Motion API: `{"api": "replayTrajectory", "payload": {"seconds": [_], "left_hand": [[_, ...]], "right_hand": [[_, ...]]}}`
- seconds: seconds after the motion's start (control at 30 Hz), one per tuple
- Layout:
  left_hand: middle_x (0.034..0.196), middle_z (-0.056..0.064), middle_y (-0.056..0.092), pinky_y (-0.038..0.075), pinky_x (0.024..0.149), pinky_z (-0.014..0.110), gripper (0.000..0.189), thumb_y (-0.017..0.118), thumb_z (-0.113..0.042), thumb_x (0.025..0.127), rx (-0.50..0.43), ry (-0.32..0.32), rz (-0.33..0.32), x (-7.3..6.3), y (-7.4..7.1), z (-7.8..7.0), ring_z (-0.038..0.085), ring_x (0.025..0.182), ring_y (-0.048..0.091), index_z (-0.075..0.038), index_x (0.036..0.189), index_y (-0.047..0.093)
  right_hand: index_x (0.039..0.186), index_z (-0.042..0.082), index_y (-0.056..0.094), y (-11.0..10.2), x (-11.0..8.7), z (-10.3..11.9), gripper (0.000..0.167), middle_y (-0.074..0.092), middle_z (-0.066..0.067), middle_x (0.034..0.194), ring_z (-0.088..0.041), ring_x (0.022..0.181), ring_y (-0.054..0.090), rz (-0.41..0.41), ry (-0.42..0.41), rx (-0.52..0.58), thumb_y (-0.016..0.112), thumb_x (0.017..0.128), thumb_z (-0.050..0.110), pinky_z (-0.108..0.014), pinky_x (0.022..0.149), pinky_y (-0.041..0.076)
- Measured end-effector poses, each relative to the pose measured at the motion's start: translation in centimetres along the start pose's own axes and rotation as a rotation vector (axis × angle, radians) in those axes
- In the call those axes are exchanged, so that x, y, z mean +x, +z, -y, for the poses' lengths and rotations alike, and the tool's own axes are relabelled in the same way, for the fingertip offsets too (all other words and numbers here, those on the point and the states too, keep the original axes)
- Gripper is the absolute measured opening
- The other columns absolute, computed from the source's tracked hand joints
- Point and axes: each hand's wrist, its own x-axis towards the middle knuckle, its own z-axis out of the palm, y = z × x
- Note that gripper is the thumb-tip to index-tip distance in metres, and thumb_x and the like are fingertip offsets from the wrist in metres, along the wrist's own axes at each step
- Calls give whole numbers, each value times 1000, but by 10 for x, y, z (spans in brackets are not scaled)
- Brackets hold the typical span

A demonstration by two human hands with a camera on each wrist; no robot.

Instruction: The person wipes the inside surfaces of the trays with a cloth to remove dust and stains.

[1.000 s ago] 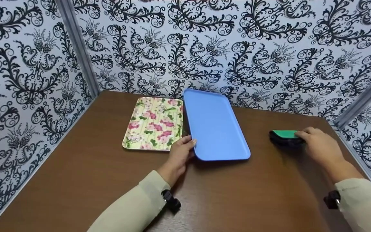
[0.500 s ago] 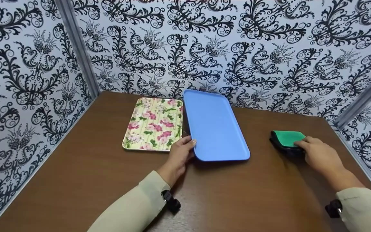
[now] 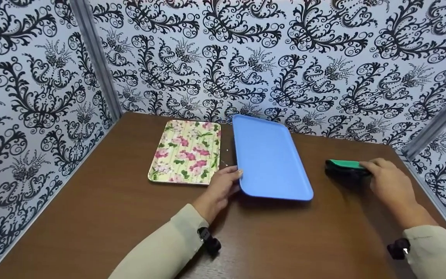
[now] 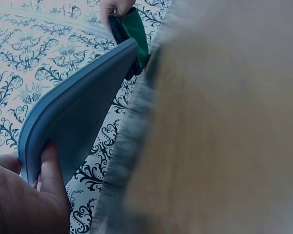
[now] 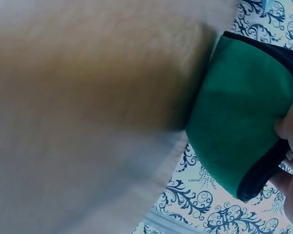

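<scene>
Brown tabletop (image 3: 103, 221) bears a flat-lying floral tray (image 3: 186, 151); the tilted blue tray (image 3: 273, 159) apparently remains to be laid flat. Left hand (image 3: 221, 188) pinches its edge; right hand (image 3: 392, 188) pinches a black-edged green cloth (image 5: 241, 107).

Holds in the left hand (image 3: 220, 189) a plain blue tray (image 3: 273, 161), rectangular with rounded corners and a low raised rim, pinched by its left edge close to the near corner and tilted, with the near end lifted clear of the brown table (image 3: 285, 240). Grips in the right hand (image 3: 393, 188), to the right of the tray and apart from it, a folded, cloth-like piece (image 5: 234, 112), green on the broad upper face and black along the border, curved, held by its right end with a shadow below.
</scene>
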Motion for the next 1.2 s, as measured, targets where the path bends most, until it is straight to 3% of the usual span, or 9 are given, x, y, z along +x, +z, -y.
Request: {"api": "replayTrajectory", "payload": {"seconds": [0.13, 0.37, 0.73, 0.93, 1.2], "left_hand": [[102, 4, 68, 58, 91, 33, 43, 63, -10, 100, 10, -29, 20, 7, 7, 0, 13, 93, 65, 7, 140, 58], [105, 6, 67, 59, 91, 32, 44, 63, -9, 100, 33, -69, 11, 22, 16, -2, 14, 93, 66, 6, 141, 57], [109, 8, 66, 60, 90, 33, 42, 64, -10, 100, 43, -77, -5, 42, 20, 1, 15, 94, 67, 7, 139, 58], [113, 9, 66, 58, 90, 32, 45, 64, -10, 100, 86, -77, -15, 46, 23, 0, 16, 97, 65, 6, 141, 56], [106, 7, 67, 58, 84, 29, 40, 63, -7, 99, 180, -92, -3, 50, 32, -7, 16, 94, 63, 6, 137, 59]], "right_hand": [[122, 4, 71, 3, 5, 2, 52, 66, -22, 115, -49, 102, 61, -51, 41, 27, 56, 75, -12, -66, 71, 50], [123, 2, 70, 7, 8, 1, 54, 67, -25, 114, -50, 103, 61, -130, 95, 86, 55, 74, -15, -66, 80, 49], [125, 4, 71, -8, 14, 7, 57, 67, -26, 120, -53, 111, 58, -216, 239, 146, 50, 78, -19, -72, 87, 46], [123, 3, 73, -9, 16, 16, 59, 68, -27, 117, -54, 107, 60, -298, 235, 203, 47, 76, -21, -69, 88, 46], [126, 5, 72, -4, 10, 21, 61, 68, -24, 124, -51, 112, 61, -276, 299, 222, 47, 76, -19, -68, 82, 46]]}}
